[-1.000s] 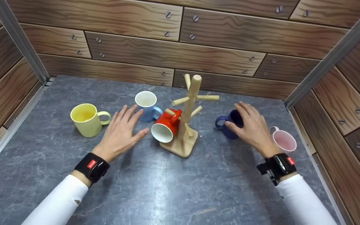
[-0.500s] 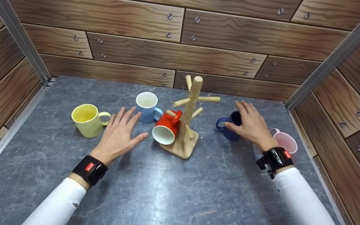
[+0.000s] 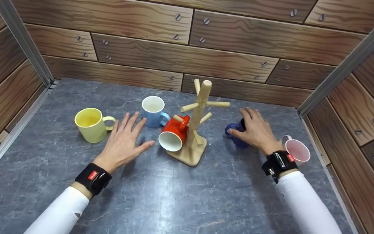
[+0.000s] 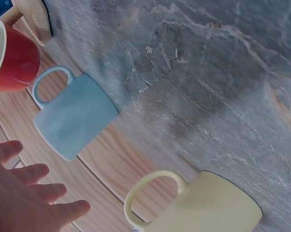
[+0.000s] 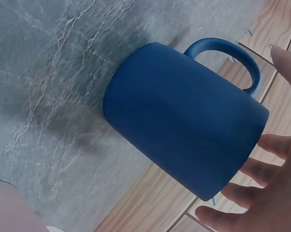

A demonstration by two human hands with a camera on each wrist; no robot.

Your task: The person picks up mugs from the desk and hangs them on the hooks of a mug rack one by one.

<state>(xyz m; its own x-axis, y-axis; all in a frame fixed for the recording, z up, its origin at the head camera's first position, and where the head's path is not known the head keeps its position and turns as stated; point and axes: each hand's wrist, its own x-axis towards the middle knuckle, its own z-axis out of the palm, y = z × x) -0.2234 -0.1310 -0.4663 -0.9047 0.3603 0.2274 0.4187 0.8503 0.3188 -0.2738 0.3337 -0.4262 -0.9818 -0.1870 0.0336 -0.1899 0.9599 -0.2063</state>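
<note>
My right hand [image 3: 254, 130] is over the dark blue mug [image 3: 239, 140], which stands upright on the table. In the right wrist view, its fingertips [image 5: 242, 193] are right at the rim of the mug, and the thumb is spread apart from the handle. My left hand [image 3: 122, 143] hovers with fingers spread, holding nothing, between the yellow mug [image 3: 93, 130] and the wooden mug tree [image 3: 196, 120]. A red mug [image 3: 174, 133] hangs tilted on a lower peg, its white inside facing forward. Behind the left fingertips stands a light blue mug [image 3: 153, 117].
At the right side, a pink mug [image 3: 297, 150] stands close to my right wrist. Several pegs of the mug tree jut out, including an upper peg [image 3: 218, 104] on the right. Wood-patterned walls [image 3: 141, 48] enclose the grey marbled table [image 3: 180, 201] at the back and sides.
My right hand has shifted slightly left and now covers more of the dark blue mug's opening. The left hand stays nearly still, and the view has tilted a little.
</note>
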